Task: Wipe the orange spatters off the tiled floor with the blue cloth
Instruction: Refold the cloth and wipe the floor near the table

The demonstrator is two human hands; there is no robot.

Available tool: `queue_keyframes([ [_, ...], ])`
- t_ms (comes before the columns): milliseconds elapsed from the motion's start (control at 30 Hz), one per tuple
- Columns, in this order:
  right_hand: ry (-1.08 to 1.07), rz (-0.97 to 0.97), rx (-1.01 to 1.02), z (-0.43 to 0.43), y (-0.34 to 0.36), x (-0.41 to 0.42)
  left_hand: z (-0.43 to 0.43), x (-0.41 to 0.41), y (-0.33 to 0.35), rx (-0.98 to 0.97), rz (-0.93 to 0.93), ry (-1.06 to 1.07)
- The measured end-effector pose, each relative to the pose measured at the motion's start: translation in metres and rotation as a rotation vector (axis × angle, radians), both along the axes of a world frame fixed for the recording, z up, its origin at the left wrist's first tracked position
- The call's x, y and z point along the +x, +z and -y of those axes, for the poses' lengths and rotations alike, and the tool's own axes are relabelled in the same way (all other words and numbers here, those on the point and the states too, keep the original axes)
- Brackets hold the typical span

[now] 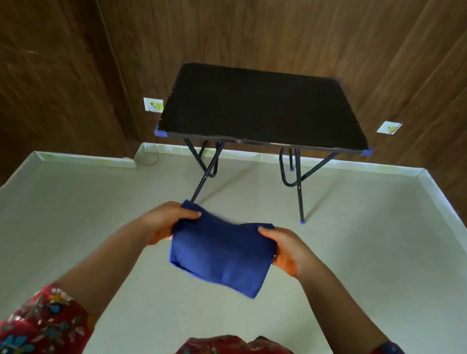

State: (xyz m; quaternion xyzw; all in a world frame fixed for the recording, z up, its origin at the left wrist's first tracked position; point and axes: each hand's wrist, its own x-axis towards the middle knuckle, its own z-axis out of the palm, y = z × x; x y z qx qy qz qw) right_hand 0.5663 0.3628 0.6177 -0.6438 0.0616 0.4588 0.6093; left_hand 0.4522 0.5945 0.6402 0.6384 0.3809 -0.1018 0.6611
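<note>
A folded blue cloth [221,253] hangs in the air in front of me, above the pale tiled floor [74,216]. My left hand [166,221] grips its upper left corner with the thumb on top. My right hand [285,249] grips its upper right edge the same way. The cloth's lower part droops between the hands. I see no orange spatters on the visible floor.
A small black folding table [264,107] with dark metal legs [299,193] stands just beyond the cloth, against a dark wood-panelled wall. Two white wall sockets [153,105] [389,127] flank it. A pale skirting [87,160] borders the floor.
</note>
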Motion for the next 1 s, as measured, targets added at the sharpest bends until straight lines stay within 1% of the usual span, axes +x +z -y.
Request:
queue_keyframes([
  [67,-0.047,-0.051,0.014,-0.002,-0.010,-0.006,-0.004,-0.002,-0.017,0.106,-0.087,0.001],
  [100,-0.062,-0.053,0.017,-0.004,-0.011,-0.009,-0.005,-0.003,-0.022,0.153,-0.101,0.005],
  [167,-0.037,-0.027,-0.068,-0.009,-0.015,-0.018,-0.004,-0.003,-0.025,0.232,-0.125,-0.017],
  [233,0.041,0.013,-0.170,-0.010,-0.022,-0.026,-0.001,-0.001,-0.024,0.230,-0.092,-0.150],
  [267,0.057,0.042,-0.176,-0.011,-0.023,-0.028,0.001,-0.002,-0.023,0.217,-0.084,-0.255],
  [300,0.081,0.088,-0.167,-0.011,-0.024,-0.027,0.005,-0.002,-0.020,0.223,-0.110,-0.366],
  [333,0.148,0.171,-0.164,-0.011,-0.023,-0.026,0.007,-0.004,-0.020,0.260,-0.144,-0.467],
  [367,0.278,0.298,-0.190,-0.012,-0.022,-0.025,0.009,-0.006,-0.020,0.335,-0.167,-0.557],
  [433,0.547,0.577,-0.314,-0.015,-0.023,-0.029,0.013,-0.007,-0.026,0.479,-0.194,-0.663],
  [467,0.609,0.694,-0.366,-0.017,-0.027,-0.032,0.016,-0.007,-0.029,0.544,-0.190,-0.687],
  [500,0.625,0.742,-0.392,-0.019,-0.030,-0.035,0.017,-0.009,-0.027,0.610,-0.206,-0.711],
  [567,0.611,0.761,-0.434,-0.018,-0.028,-0.033,0.014,-0.012,-0.025,0.705,-0.223,-0.751],
  [600,0.611,0.786,-0.461,-0.016,-0.023,-0.030,0.010,-0.013,-0.024,0.708,-0.228,-0.737],
  [667,0.661,0.825,-0.479,-0.012,-0.011,-0.015,0.002,-0.016,-0.015,0.636,-0.128,-0.696],
  [700,0.678,0.798,-0.425,-0.010,-0.002,-0.009,-0.001,-0.016,-0.009,0.579,-0.071,-0.697],
  [733,0.678,0.741,-0.328,-0.008,0.010,-0.003,-0.005,-0.015,-0.002,0.520,-0.016,-0.697],
  [800,0.640,0.620,-0.137,-0.003,0.037,0.003,-0.007,-0.016,0.020,0.428,0.031,-0.732],
  [833,0.570,0.554,-0.046,-0.001,0.048,0.004,-0.008,-0.015,0.029,0.389,0.031,-0.753],
  [867,0.456,0.459,0.053,0.001,0.054,0.005,-0.009,-0.014,0.036,0.316,0.029,-0.759],
  [933,0.196,0.169,0.287,0.007,0.050,0.006,-0.012,-0.013,0.041,0.135,0.022,-0.705],
  [967,0.141,0.051,0.361,0.011,0.043,0.003,-0.012,-0.013,0.041,0.059,0.022,-0.657],
  [1000,0.148,-0.003,0.355,0.013,0.034,-0.002,-0.011,-0.013,0.039,-0.011,0.019,-0.609],
])
